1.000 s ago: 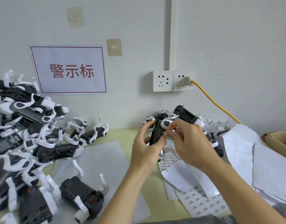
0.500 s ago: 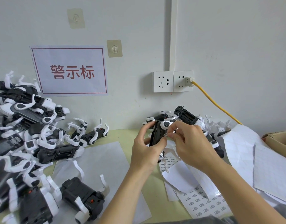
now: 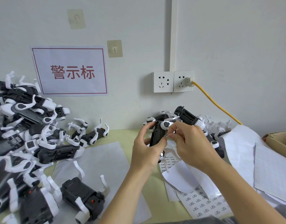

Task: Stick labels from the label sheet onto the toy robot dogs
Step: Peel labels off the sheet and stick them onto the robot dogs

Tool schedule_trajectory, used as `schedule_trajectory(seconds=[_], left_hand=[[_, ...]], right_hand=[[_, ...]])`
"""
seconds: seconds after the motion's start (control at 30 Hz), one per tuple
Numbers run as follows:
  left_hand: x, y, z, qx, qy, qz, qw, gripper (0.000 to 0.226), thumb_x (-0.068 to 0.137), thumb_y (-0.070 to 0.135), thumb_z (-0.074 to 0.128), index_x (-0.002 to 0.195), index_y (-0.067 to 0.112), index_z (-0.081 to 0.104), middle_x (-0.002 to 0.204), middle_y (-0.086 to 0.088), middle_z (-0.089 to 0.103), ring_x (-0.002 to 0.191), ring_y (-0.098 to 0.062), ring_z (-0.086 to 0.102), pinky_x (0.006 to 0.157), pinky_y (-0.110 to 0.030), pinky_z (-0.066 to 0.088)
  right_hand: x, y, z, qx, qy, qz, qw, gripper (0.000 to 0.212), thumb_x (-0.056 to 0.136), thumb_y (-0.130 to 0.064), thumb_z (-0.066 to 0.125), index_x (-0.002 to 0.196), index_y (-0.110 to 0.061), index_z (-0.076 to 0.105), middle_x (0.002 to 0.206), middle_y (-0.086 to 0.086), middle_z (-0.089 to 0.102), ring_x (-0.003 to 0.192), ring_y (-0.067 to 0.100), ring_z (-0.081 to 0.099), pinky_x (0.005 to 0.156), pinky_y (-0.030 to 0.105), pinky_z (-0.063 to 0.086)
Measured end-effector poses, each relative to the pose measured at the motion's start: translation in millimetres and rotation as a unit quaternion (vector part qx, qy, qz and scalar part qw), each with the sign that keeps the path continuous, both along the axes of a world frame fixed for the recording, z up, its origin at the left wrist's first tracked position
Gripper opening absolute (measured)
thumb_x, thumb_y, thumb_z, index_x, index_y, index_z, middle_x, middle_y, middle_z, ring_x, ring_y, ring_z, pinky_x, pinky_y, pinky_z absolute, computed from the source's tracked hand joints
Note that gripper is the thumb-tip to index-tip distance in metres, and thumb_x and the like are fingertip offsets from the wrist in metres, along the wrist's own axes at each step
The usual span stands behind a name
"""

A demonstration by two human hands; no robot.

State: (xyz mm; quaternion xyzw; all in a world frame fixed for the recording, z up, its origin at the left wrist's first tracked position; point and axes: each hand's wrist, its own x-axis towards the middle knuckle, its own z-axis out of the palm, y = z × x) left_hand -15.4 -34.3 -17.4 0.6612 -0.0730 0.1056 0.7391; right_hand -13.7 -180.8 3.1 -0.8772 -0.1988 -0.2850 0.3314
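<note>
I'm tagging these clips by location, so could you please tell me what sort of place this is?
Probably a toy factory labelling bench: a pile of toy dogs, label sheets on the table, and a wall sign.

Toy-assembly workbench: piled robot dogs [image 3: 30, 126]

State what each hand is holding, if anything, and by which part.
The left hand grips a toy robot dog round its black body. The right hand pinches a small label by one end, against the dog's body.
</note>
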Motion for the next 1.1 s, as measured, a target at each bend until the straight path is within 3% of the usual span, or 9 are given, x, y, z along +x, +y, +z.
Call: schedule_trajectory(seconds=[0.2, 0.47, 0.53, 0.7, 0.97, 1.1], left_hand=[[-0.6, -0.3, 0.2, 0.002, 0.001, -0.003, 1.000, 0.050, 0.069, 0.028, 0.074, 0.111, 0.052, 0.064, 0.089, -0.010, 0.074, 0.056, -0.020, 0.061, 0.065, -0.054, 0.059], [-0.8, -0.4, 0.0, 0.000, -0.004, -0.005, 1.000, 0.049, 0.070, 0.029, 0.075, 0.112, 0.052, 0.064, 0.090, -0.011, 0.074, 0.057, -0.018, 0.061, 0.062, -0.047, 0.059], [-0.9, -0.7, -0.2, -0.004, -0.003, -0.003, 1.000, 0.048, 0.070, 0.029, 0.075, 0.111, 0.051, 0.065, 0.088, -0.009, 0.074, 0.058, -0.021, 0.062, 0.065, -0.053, 0.059], [-1.9, -2.2, 1.4, -0.009, -0.004, 0.003, 1.000, 0.045, 0.069, 0.036, 0.078, 0.108, 0.053, 0.064, 0.093, -0.008, 0.076, 0.080, -0.039, 0.072, 0.073, -0.059, 0.058], [-2.0, -1.9, 3.5, -0.013, -0.019, 0.011, 1.000, 0.040, 0.070, 0.040, 0.080, 0.105, 0.053, 0.065, 0.092, -0.005, 0.076, 0.093, -0.036, 0.072, 0.082, -0.055, 0.058], [-0.8, -1.7, 3.8, -0.019, -0.024, 0.014, 0.999, 0.040, 0.074, 0.034, 0.079, 0.107, 0.050, 0.065, 0.091, -0.010, 0.075, 0.089, -0.042, 0.070, 0.079, -0.060, 0.057]], right_hand=[[1.0, 0.5, -0.8, -0.005, -0.010, -0.003, 1.000, 0.014, 0.098, -0.012, 0.058, 0.087, -0.019, 0.064, 0.046, -0.012, 0.048, 0.051, 0.014, 0.042, 0.047, 0.024, 0.029], [1.3, 1.3, -1.0, -0.008, -0.022, -0.016, 1.000, 0.014, 0.098, -0.011, 0.057, 0.089, -0.018, 0.065, 0.049, -0.020, 0.052, 0.053, 0.008, 0.048, 0.049, 0.024, 0.027], [1.1, 1.5, -1.1, -0.008, -0.027, -0.018, 0.999, 0.014, 0.098, -0.011, 0.058, 0.088, -0.018, 0.065, 0.048, -0.017, 0.050, 0.053, 0.010, 0.048, 0.049, 0.026, 0.028], [-1.2, 4.5, -1.2, -0.014, -0.039, -0.023, 0.999, 0.012, 0.098, -0.015, 0.058, 0.090, -0.020, 0.066, 0.056, -0.027, 0.054, 0.055, 0.009, 0.048, 0.050, 0.025, 0.025], [-3.2, 10.0, -1.6, -0.017, -0.074, -0.038, 0.996, 0.007, 0.096, -0.017, 0.063, 0.091, -0.020, 0.067, 0.062, -0.039, 0.051, 0.058, 0.004, 0.051, 0.052, 0.027, 0.028], [-5.9, 14.5, -1.9, -0.011, -0.096, -0.060, 0.993, 0.005, 0.093, -0.019, 0.067, 0.089, -0.021, 0.069, 0.060, -0.035, 0.052, 0.043, 0.006, 0.038, 0.054, 0.026, 0.030]])
